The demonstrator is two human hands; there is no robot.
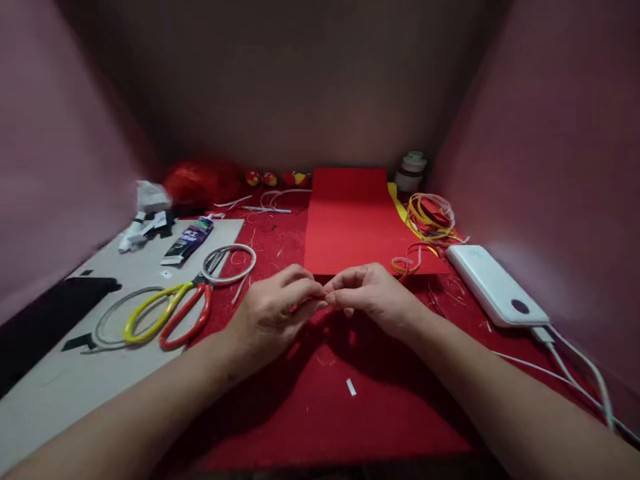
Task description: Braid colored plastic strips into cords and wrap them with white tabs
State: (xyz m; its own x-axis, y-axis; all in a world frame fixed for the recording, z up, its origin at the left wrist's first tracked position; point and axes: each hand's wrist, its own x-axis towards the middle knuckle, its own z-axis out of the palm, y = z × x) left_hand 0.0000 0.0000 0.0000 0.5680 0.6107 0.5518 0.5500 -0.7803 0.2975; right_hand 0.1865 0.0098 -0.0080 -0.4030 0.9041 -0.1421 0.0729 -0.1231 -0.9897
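My left hand (280, 307) and my right hand (373, 297) meet over the middle of the red table, fingertips pinched together. Between them is a speck of red, too small and covered to name. Just behind the fingers lies a ridged red sheet (350, 220). A curl of orange and pale narrow strip (403, 263) lies beyond my right hand. Left of my left hand, scissors (193, 287) with one yellow and one red handle rest across the edge of a pale board. A small white scrap (351, 387) is on the table in front of my hands.
A purple tube (189, 240) and white scraps lie on the grey board (55, 380). Small red-and-yellow balls (270, 179) line the back beside a red bag (200, 181). At right are coiled strips (431, 217), a jar (411, 172) and a white power bank (495, 287) with cables. Walls flank both sides.
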